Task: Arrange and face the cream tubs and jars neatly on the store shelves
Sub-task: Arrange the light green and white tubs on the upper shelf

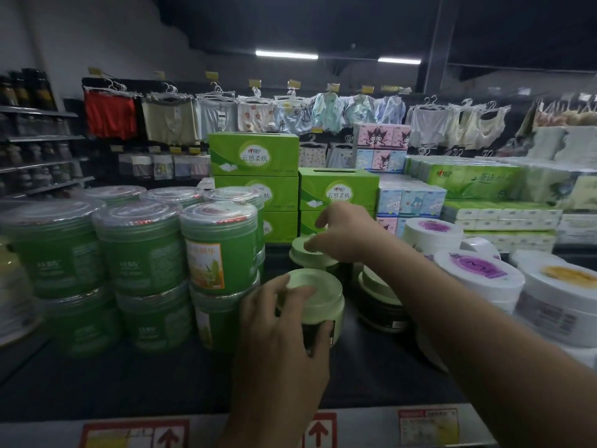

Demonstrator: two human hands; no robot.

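My left hand (284,331) was curled round the front green-lidded jar (318,291) on the dark shelf (155,383), just beside the stacked green tubs (219,250); my right hand (344,236) stretched forward, loose fingers on the rear jar (302,257), grip unclear.

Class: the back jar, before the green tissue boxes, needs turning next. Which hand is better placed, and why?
Right. The right hand reaches over the back jar, fingertips on it. The left hand is busy, its grip round the front jar.
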